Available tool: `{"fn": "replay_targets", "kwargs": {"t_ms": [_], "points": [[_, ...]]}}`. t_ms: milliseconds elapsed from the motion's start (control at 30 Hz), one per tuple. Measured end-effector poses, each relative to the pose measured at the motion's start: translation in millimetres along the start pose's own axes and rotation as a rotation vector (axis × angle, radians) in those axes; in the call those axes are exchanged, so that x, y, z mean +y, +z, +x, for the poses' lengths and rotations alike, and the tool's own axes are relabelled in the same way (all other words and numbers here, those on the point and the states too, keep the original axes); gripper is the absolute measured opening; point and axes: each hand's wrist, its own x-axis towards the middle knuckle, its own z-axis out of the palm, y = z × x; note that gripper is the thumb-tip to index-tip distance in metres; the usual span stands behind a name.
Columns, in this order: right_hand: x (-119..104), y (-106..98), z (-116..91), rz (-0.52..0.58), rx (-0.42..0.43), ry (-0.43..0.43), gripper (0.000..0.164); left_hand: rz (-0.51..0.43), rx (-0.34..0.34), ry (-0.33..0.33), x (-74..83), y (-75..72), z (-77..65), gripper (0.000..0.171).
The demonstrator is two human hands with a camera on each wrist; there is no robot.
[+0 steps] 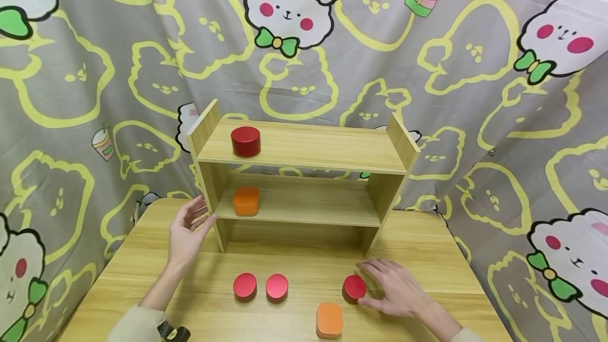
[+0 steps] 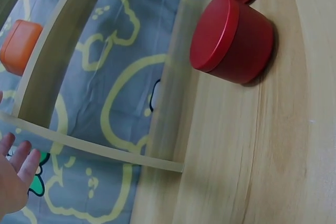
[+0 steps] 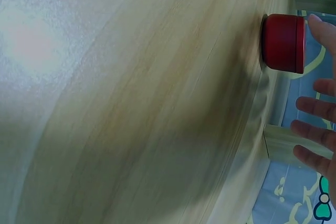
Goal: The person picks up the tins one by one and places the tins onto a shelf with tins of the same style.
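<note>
My left hand [image 1: 187, 234] is beside the left side panel of a small wooden shelf [image 1: 304, 144], its thumb close to the panel's front edge; whether it touches is unclear. Its fingers are spread and hold nothing. On the right, my right hand [image 1: 396, 289] hovers around a round red tin [image 1: 354, 288] on the table. In the right wrist view the thumb [image 3: 321, 29] is by the lid of that tin [image 3: 283, 43], while the other fingers stay apart from it. An orange square tin [image 1: 329, 321] sits in front and to the left of it.
Two more red tins [image 1: 245, 286] stand on the table [image 1: 418, 241] left of centre. The shelf's top board bears a red tin [image 1: 246, 141]; its middle board bears an orange tin [image 1: 246, 201]. Behind hangs a patterned grey curtain [image 1: 304, 88].
</note>
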Motion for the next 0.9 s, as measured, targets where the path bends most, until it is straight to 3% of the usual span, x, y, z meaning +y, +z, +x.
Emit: {"fn": "replay_targets", "kwargs": {"t_ms": [167,567,900], "points": [[0.8,2.2,2.0,-0.002,-0.018,-0.004,0.071,0.041,-0.02,-0.026,0.9,2.8,0.2,0.05],[-0.8,7.5,5.4,-0.003,-0.013,-0.038,0.064,0.049,0.022,-0.075,2.2,9.7,2.5,0.044],[-2.8,11.3,7.7,0.009,-0.024,-0.05,0.057,0.051,0.053,-0.06,0.5,11.7,4.1,0.039]]}}
